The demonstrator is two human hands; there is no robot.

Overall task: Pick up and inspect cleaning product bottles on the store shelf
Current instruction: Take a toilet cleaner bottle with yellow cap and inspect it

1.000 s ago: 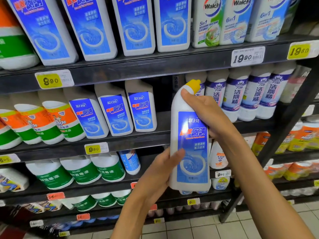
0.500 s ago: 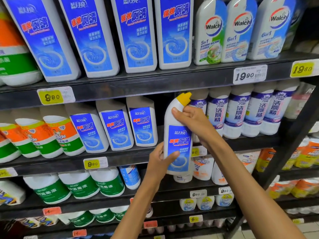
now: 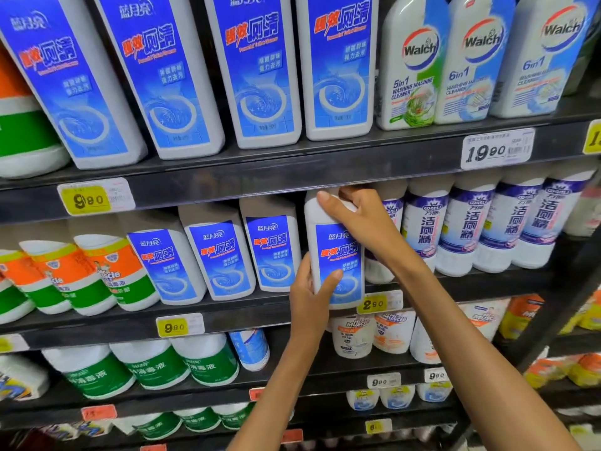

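Blue-labelled bottle (image 3: 338, 255) upright, left hand (image 3: 312, 297) gripping base, right hand (image 3: 361, 219) clasping neck.

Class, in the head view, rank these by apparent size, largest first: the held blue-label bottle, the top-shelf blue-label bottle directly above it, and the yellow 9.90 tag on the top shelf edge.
1. Top-shelf blue-label bottle, though its top is cropped.
2. Held blue-label bottle.
3. Yellow 9.90 tag.
The wide-angle lens may exaggerate the first gap.

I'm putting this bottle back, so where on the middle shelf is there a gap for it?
Free slot: between the blue-labelled white bottle on the left and the purple-labelled white bottles on the right, where the held bottle sits. Elsewhere the row is packed.
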